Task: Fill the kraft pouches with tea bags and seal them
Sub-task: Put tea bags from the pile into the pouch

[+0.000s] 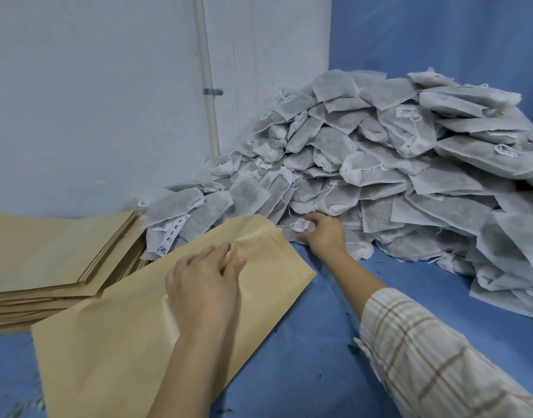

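Left hand (203, 280) is pinching one kraft pouch (156, 321) near its mouth on the blue surface (313, 342), while a tea bag (298, 229) is being grasped by the right hand (324, 233) at the heap's foot. Filling seems barely begun; sealing remains undone.

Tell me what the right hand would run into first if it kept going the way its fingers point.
The right hand is already at the foot of the tea bag pile, fingers touching a bottom tea bag with a paper tag. It would press into that bag first, probably.
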